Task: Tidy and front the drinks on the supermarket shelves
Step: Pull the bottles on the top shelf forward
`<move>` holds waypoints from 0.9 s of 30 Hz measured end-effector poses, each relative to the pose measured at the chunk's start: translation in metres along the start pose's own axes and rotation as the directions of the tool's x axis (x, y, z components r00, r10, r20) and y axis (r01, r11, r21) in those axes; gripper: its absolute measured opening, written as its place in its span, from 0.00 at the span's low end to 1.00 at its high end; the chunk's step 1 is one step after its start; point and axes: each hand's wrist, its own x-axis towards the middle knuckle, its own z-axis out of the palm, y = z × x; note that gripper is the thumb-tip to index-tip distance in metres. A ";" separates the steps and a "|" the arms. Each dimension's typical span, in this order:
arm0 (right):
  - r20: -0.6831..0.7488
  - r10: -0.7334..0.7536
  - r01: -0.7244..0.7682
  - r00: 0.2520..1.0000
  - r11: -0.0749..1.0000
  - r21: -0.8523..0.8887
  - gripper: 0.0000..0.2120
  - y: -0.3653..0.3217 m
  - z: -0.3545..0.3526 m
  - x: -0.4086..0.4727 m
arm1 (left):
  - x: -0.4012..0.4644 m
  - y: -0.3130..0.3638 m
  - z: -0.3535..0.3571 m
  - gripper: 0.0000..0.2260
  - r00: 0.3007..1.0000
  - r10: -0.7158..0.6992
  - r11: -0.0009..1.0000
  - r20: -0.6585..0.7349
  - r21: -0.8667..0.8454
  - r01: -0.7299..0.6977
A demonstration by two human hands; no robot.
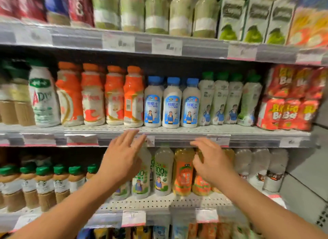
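Head view: both arms reach toward stocked supermarket shelves. The left hand (122, 157) is spread open, holding nothing, before a white green-labelled plastic bottle (142, 174). The right hand (211, 162), fingers loosely bent and empty, hovers before orange plastic juice bottles (183, 173). Three blue-capped white bottles (171, 103) stand on the shelf above.

Two bare forearms reaching forward and up, left hand (122, 157) open with fingers straight and spread, palm forward; right hand (210, 160) raised level beside it, fingers loosely bent, holding nothing
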 end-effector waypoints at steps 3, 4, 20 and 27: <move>0.069 0.018 -0.012 0.997 0.996 -0.090 0.28 -0.007 -0.012 0.018 | 0.010 -0.012 -0.001 0.34 0.983 -0.142 0.988 0.119 0.075 0.133; 0.102 0.045 -0.034 0.994 0.994 -0.104 0.30 -0.007 -0.012 0.022 | 0.010 -0.015 0.001 0.34 0.975 -0.171 0.984 0.139 0.080 0.161; 0.179 0.003 0.036 0.984 0.976 -0.216 0.30 0.013 -0.014 0.046 | 0.022 -0.012 -0.014 0.32 0.928 -0.305 0.952 0.217 0.100 0.289; 0.223 -0.065 0.098 0.973 0.985 -0.142 0.27 0.002 -0.058 0.068 | 0.053 -0.015 -0.068 0.30 0.968 -0.231 0.972 0.098 0.070 0.225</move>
